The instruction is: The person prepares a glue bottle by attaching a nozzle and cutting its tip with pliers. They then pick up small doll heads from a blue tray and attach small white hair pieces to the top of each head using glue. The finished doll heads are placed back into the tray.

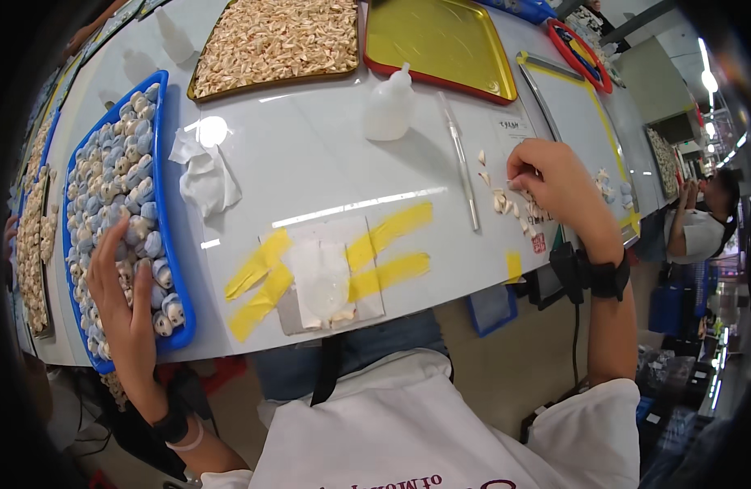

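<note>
My left hand point(125, 306) reaches into a blue tray point(161, 130) at the left, its fingers apart over many small white-and-light-blue figures point(107, 175). The fingertips rest among the figures, and none is visibly gripped. On the right, my right hand point(561, 178) is closed in a pinch above several small cream-coloured pointed pieces point(500, 200) scattered on the table. What lies between its fingertips is hidden. Directly in front of me, a square board point(290, 314) with a folded white tissue point(318, 269) on it is held by strips of yellow tape point(392, 232).
A tray of cream pieces point(278, 41) and a yellow tray point(432, 49) stand at the back. Nearer are a white squeeze bottle point(389, 106), a slim pen-like tool point(461, 167) and a crumpled tissue point(208, 183). Another person point(701, 216) sits at far right.
</note>
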The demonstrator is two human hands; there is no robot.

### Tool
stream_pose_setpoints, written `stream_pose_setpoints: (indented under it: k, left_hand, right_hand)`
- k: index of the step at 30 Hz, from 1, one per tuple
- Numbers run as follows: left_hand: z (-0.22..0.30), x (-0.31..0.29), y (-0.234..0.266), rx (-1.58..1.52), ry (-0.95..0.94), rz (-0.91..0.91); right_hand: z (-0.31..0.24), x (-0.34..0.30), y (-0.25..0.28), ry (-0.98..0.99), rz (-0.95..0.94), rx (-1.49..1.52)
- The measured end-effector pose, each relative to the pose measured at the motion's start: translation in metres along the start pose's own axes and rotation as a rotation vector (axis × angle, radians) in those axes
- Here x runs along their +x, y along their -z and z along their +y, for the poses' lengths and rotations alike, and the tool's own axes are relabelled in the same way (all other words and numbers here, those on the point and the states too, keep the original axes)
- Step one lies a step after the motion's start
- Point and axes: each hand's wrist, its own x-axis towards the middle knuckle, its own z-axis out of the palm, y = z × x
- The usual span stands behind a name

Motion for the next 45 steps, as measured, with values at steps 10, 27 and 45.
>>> stream_pose_setpoints:
  k: [10,27,45]
  left_hand:
    - [-0.001,0.002,-0.001,-0.116,0.044,0.099]
    - [-0.012,-0.035,0.021,-0.824,0.178,0.334]
    - [0.076,-0.067,-0.032,-1.689,0.319,-0.208]
  right_hand:
    - [-0.037,-0.024,0.015,-0.024,0.276,0.453]
    - [-0.063,-0.072,-0.028,-0.092,0.243,1.489]
    - [-0.159,-0.004,-0.051,0.143,-0.010,0.571]
